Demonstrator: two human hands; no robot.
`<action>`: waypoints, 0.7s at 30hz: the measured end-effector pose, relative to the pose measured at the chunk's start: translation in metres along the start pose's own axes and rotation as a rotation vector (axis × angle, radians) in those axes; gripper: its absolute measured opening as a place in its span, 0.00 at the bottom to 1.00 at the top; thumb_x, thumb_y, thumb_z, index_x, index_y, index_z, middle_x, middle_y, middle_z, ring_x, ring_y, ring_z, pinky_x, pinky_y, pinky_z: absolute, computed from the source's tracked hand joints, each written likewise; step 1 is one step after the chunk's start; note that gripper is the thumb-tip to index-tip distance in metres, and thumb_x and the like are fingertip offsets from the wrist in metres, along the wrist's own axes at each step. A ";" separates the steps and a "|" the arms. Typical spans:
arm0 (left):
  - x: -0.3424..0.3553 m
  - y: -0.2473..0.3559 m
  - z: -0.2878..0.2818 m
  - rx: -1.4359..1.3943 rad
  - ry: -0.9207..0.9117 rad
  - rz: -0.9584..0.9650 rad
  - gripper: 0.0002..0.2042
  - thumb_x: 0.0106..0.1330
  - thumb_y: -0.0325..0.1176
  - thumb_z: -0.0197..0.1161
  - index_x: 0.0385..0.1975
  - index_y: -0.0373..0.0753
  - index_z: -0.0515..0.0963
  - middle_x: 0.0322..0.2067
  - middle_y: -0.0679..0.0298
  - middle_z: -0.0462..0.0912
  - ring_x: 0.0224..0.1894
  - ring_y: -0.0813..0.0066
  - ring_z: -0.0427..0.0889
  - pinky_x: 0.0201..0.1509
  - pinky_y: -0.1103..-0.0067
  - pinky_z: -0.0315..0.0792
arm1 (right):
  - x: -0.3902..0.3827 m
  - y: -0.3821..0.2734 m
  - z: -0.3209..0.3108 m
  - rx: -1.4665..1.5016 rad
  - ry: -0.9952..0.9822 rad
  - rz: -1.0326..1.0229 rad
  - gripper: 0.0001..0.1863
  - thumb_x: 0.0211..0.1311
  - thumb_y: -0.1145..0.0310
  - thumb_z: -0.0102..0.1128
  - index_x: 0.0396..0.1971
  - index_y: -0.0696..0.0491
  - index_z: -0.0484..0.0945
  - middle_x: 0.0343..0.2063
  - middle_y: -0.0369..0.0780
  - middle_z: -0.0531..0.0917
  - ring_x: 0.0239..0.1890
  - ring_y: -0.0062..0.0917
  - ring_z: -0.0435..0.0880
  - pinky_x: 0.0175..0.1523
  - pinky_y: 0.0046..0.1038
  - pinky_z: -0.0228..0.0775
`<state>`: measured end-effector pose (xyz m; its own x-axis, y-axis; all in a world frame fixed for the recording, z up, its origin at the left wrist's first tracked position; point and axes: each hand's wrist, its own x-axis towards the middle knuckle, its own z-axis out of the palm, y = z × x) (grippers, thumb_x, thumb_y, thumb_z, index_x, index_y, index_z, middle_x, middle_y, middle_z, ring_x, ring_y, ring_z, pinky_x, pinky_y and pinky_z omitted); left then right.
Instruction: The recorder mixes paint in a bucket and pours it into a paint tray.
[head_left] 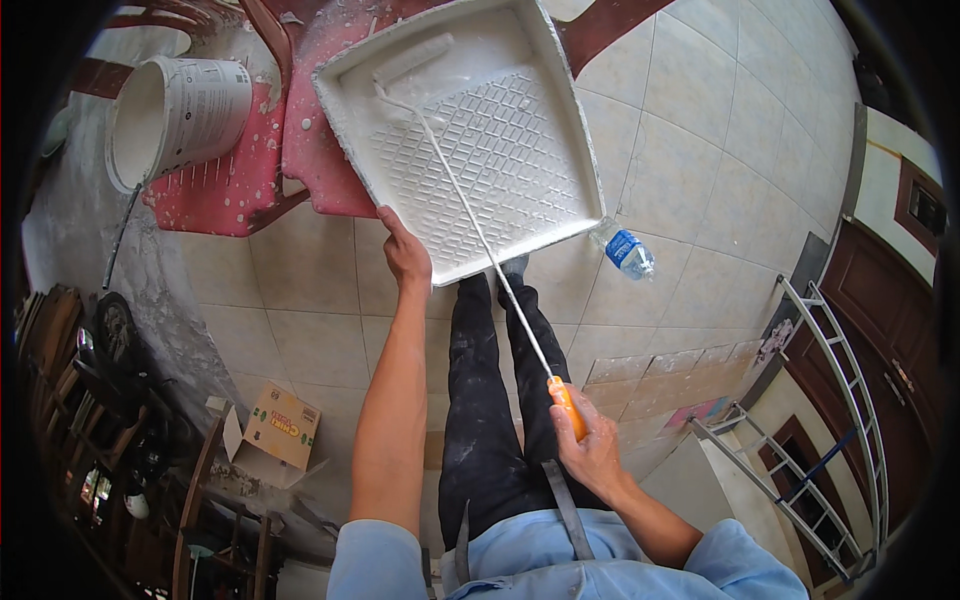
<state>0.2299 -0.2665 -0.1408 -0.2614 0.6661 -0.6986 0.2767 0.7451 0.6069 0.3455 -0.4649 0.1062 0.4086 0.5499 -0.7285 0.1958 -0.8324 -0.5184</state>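
My left hand (405,245) grips the lower left rim of a white paint tray (520,190), which has a ridged diamond pattern and white paint on it. A paint roller (415,58) lies at the shallow-looking upper left of the tray, white with paint; its long thin metal rod crosses the tray toward me. My right hand (590,445) is wrapped round the orange handle (563,400) at the rod's near end, below the tray. Under the tray's left side is a red, paint-spattered plastic chair (225,210), with a white bucket (205,110) tipped on it.
A plastic bottle (628,252) lies beside the tray on the tiled floor (700,170). An open cardboard box (280,425) sits lower left, near dark stacked items and a motorbike (115,355). A metal ladder (840,370) stands at the right by brown doors (875,330).
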 end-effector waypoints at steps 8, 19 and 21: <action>-0.001 0.001 -0.001 0.030 0.028 -0.019 0.49 0.63 0.73 0.30 0.51 0.22 0.73 0.45 0.46 0.80 0.50 0.55 0.76 0.55 0.72 0.66 | -0.016 0.027 -0.024 -0.067 0.041 0.025 0.16 0.64 0.67 0.57 0.50 0.57 0.76 0.40 0.51 0.83 0.40 0.41 0.85 0.44 0.30 0.75; -0.002 0.001 0.001 0.025 0.019 -0.024 0.49 0.64 0.73 0.31 0.53 0.23 0.72 0.50 0.46 0.78 0.53 0.54 0.75 0.57 0.72 0.65 | -0.008 0.014 -0.018 -0.029 -0.025 0.003 0.16 0.64 0.67 0.57 0.50 0.56 0.76 0.40 0.48 0.84 0.38 0.41 0.85 0.42 0.31 0.75; -0.002 0.001 -0.001 0.027 0.014 -0.015 0.49 0.64 0.73 0.30 0.53 0.23 0.72 0.49 0.46 0.78 0.53 0.54 0.75 0.57 0.72 0.65 | -0.013 0.022 -0.030 -0.079 -0.029 0.052 0.16 0.64 0.67 0.57 0.50 0.56 0.76 0.40 0.47 0.84 0.37 0.39 0.86 0.41 0.30 0.75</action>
<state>0.2294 -0.2668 -0.1381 -0.2785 0.6557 -0.7018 0.2977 0.7537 0.5860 0.3713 -0.4926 0.1183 0.3938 0.5066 -0.7669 0.2456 -0.8620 -0.4433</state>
